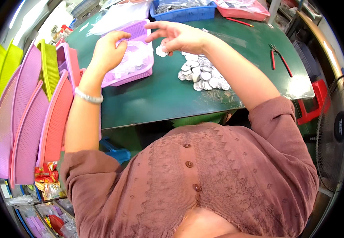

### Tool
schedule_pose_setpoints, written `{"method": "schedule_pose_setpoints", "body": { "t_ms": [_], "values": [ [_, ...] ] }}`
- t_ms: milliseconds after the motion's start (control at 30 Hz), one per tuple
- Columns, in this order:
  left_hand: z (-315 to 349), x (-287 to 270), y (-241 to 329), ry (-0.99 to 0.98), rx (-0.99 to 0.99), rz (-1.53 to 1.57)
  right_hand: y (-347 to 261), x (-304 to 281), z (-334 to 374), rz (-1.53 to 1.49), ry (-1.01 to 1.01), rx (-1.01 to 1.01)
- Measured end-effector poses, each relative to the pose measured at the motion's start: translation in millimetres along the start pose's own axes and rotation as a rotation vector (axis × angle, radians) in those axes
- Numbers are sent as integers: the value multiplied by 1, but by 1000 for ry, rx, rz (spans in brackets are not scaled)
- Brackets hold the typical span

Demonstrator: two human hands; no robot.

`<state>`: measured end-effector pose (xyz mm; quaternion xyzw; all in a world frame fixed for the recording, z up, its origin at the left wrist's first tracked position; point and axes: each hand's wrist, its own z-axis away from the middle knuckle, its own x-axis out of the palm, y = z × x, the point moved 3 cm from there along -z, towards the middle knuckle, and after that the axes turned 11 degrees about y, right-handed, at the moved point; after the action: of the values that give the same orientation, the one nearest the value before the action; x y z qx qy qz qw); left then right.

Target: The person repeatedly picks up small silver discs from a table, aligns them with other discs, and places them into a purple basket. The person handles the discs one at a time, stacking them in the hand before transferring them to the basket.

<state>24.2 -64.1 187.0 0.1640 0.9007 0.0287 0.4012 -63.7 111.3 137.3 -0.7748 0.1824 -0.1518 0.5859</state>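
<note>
My right hand (183, 37) reaches over the table with a round silvery disc (162, 51) held at its lower fingers, while its upper fingers stretch out to the left. My left hand (110, 51) hangs at the left side of a purple plastic basket (148, 71), thumb and forefinger apart, with nothing visible between them. Inside the basket lie pale, translucent pieces (134, 59), too blurred to name. A heap of similar silvery discs (207, 75) lies on the table just beneath my right forearm.
On the green table (140, 103), red-handled pliers (277, 59) lie at the right and a red pencil (239, 22) at the back. A blue basket (183, 14) and a pink basket (245, 12) stand behind. Stacked coloured baskets (29, 115) rise at left; a fan (332, 131) stands at right.
</note>
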Motion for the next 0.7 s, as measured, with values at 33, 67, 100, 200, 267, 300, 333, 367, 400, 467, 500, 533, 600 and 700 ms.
{"method": "schedule_pose_setpoints", "body": {
  "t_ms": [33, 67, 100, 200, 267, 300, 333, 367, 400, 467, 500, 533, 600, 700],
  "values": [
    [7, 2, 14, -29, -145, 219, 0, -3, 15, -89, 68, -18],
    [14, 9, 31, -63, -286, 439, -4, -2, 34, -77, 141, -44],
    [26, 15, 48, -103, -439, 651, -8, 2, 52, -76, 207, -64],
    [60, 35, 96, -287, -705, 928, -18, 14, 88, -13, 235, -173],
    [70, 46, 114, -298, -754, 1086, -22, 21, 105, 55, 235, -216],
    [76, 54, 117, -282, -781, 1157, -21, 21, 111, 56, 268, -211],
    [81, 58, 122, -257, -816, 1202, -19, 20, 116, 58, 299, -207],
    [85, 62, 126, -229, -849, 1249, -16, 18, 121, 63, 330, -204],
    [88, 65, 129, -201, -881, 1296, -12, 17, 126, -28, 374, -191],
    [93, 67, 133, -182, -922, 1312, -8, 11, 137, -68, 414, -87],
    [95, 68, 134, -173, -946, 1323, -6, 10, 141, -88, 434, -32],
    [99, 69, 132, -178, -963, 1332, -2, 11, 145, -68, 459, -4],
    [102, 71, 132, -197, -982, 1345, -1, 14, 150, -98, 474, 4],
    [105, 75, 133, -232, -975, 1394, 2, 18, 157, -93, 506, 46]
  ]
}}
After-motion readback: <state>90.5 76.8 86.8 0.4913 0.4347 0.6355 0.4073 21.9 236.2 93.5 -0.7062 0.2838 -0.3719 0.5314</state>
